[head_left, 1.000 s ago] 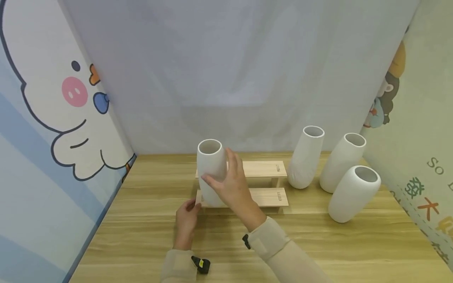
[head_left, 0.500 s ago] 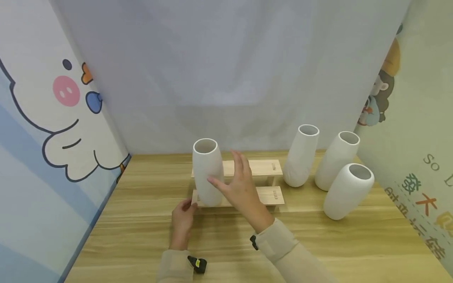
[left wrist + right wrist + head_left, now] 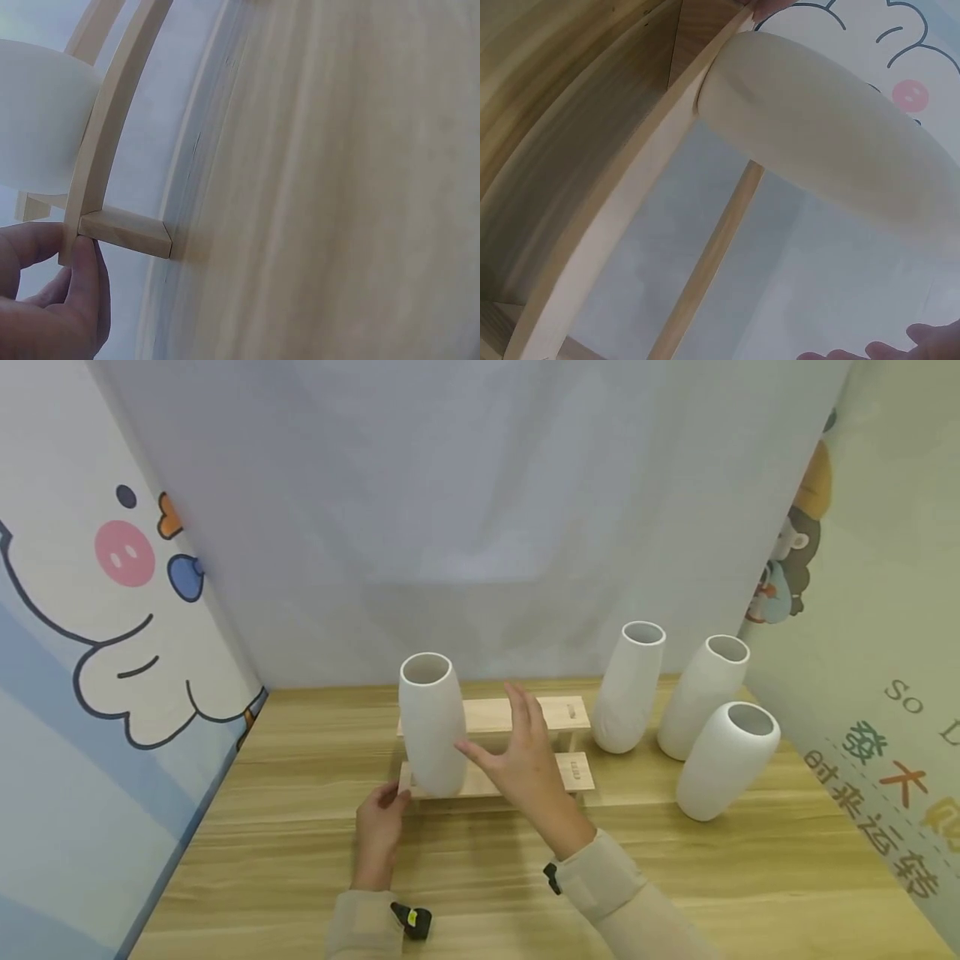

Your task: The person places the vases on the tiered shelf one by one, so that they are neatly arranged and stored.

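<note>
A white vase (image 3: 435, 735) stands upright near the left end of the front wooden shelf (image 3: 480, 783), a low step with short legs. My left hand (image 3: 378, 831) pinches that shelf's left end between thumb and fingers; the left wrist view shows the fingertips (image 3: 84, 262) under the board beside a leg. My right hand (image 3: 528, 777) is spread just right of the vase, thumb toward it and fingers raised, holding nothing. In the right wrist view the vase (image 3: 832, 135) rests on the board, apart from the fingers at the bottom edge.
Behind stands a second wooden shelf (image 3: 525, 713), partly hidden by the vase and right hand. To the right on the wooden table (image 3: 480, 877) are three more white vases: one at the back (image 3: 628, 693), another (image 3: 701, 702) beside it and one nearer (image 3: 726, 764). A grey curtain (image 3: 480, 527) hangs behind.
My right hand has let go of the vase and drawn back to the right, fingers spreading. The vase stays on the front shelf, and my left hand keeps its pinch. The head view has shifted slightly.
</note>
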Demonstrator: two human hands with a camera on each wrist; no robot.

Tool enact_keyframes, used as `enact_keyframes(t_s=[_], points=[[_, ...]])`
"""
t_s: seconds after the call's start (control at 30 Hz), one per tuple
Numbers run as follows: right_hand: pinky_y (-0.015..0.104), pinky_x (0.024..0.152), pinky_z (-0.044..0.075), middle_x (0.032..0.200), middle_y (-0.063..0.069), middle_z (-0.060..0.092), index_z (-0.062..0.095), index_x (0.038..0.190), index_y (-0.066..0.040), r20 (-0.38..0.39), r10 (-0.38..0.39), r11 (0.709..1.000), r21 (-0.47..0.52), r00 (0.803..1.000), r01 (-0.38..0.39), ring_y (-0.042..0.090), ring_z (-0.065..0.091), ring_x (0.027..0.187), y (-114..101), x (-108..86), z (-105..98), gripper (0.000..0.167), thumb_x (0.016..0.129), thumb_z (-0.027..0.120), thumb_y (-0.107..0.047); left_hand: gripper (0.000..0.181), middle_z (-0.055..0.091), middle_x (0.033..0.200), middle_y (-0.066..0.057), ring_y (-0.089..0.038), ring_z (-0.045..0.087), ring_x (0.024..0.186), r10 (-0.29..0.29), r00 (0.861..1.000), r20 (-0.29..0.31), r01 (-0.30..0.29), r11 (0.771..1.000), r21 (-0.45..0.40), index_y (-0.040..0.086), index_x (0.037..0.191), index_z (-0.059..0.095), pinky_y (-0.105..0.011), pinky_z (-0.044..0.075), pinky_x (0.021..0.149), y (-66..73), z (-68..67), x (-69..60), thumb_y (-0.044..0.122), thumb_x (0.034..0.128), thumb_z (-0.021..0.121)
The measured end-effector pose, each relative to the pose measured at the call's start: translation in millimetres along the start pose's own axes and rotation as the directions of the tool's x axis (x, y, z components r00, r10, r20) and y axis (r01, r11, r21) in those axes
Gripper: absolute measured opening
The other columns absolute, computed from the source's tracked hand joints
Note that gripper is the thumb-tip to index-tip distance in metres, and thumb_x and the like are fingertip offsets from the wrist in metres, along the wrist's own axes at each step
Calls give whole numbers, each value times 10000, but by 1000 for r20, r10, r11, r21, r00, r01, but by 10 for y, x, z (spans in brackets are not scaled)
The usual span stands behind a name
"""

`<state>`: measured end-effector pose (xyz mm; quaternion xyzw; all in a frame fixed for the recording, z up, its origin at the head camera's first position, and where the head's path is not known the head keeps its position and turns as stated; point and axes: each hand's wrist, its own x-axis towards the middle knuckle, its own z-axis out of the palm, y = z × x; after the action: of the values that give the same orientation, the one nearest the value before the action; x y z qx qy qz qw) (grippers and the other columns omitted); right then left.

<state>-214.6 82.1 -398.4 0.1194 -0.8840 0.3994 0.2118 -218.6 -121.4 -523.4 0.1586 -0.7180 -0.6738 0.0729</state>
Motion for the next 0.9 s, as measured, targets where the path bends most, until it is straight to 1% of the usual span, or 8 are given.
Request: enact_keyframes(t_s=[0.17, 0.27, 0.33, 0.47, 0.57, 0.73, 0.83, 0.9], points=[[563, 1011, 370, 1483, 193, 310, 289, 1491, -43, -10, 20, 1000, -2, 1000, -20, 391, 350, 1330, 64, -29, -54, 968, 786, 805, -458, 360, 547, 1255, -306, -392, 544, 1126, 0, 1000, 7, 0, 1000, 7, -133, 1284, 520, -433, 452, 936, 4, -5, -10, 51, 977, 561], [577, 994, 382, 1498, 197, 298, 294, 1496, -38, -6, 29, 999, -15, 1000, -29, 411, 355, 1325, 94, -53, -94, 941, 808, 790, -446, 369, 539, 1266, -308, -398, 534, 1141, -3, 1000, 12, 3, 1000, 14, -132, 1292, 513, -448, 445, 947, 10, -7, -14, 62, 981, 559], [584, 994, 379, 1516, 197, 283, 293, 1504, -39, 3, 36, 999, -41, 999, -35, 420, 348, 1329, 116, -71, -120, 916, 834, 762, -451, 371, 540, 1268, -306, -396, 537, 1140, -8, 1000, 12, 8, 1000, 12, -129, 1294, 513, -448, 443, 948, 16, -5, -14, 65, 981, 560], [612, 1012, 337, 1553, 193, 234, 286, 1521, -55, 32, 53, 994, -95, 998, -50, 435, 283, 1363, 180, -113, -161, 852, 898, 668, -493, 374, 540, 1269, -307, -388, 547, 1125, -17, 1000, 12, 17, 1000, 0, -129, 1297, 512, -442, 445, 944, 14, -3, -6, 64, 981, 562], [627, 1026, 304, 1560, 202, 216, 294, 1520, -53, 37, 57, 992, -111, 998, -53, 445, 244, 1378, 244, -158, -197, 827, 918, 627, -514, 370, 543, 1265, -303, -377, 550, 1117, -24, 1000, 15, 24, 1000, -4, -126, 1297, 514, -433, 447, 940, 4, 0, 0, 57, 979, 562], [635, 1023, 302, 1546, 240, 213, 305, 1502, -15, 23, 46, 992, -118, 999, -43, 470, 256, 1363, 361, -248, -292, 803, 927, 645, -460, 371, 547, 1260, -301, -358, 561, 1099, -28, 999, 17, 28, 1000, -2, -126, 1297, 515, -410, 453, 920, 2, 3, 3, 57, 978, 563], [644, 1013, 307, 1549, 236, 204, 299, 1504, -23, 16, 57, 992, -118, 998, -55, 479, 265, 1353, 424, -290, -352, 793, 932, 643, -450, 370, 552, 1253, -302, -346, 579, 1073, -23, 1000, 16, 23, 1000, -6, -129, 1293, 516, -398, 457, 914, 7, 2, 3, 53, 975, 568], [649, 1007, 311, 1555, 227, 199, 294, 1508, -34, 12, 67, 990, -122, 998, -65, 479, 267, 1351, 466, -313, -385, 793, 932, 641, -454, 370, 551, 1253, -306, -354, 583, 1072, -19, 1000, 17, 20, 1000, -11, -131, 1292, 516, -411, 455, 926, 12, -2, 3, 50, 973, 568]])
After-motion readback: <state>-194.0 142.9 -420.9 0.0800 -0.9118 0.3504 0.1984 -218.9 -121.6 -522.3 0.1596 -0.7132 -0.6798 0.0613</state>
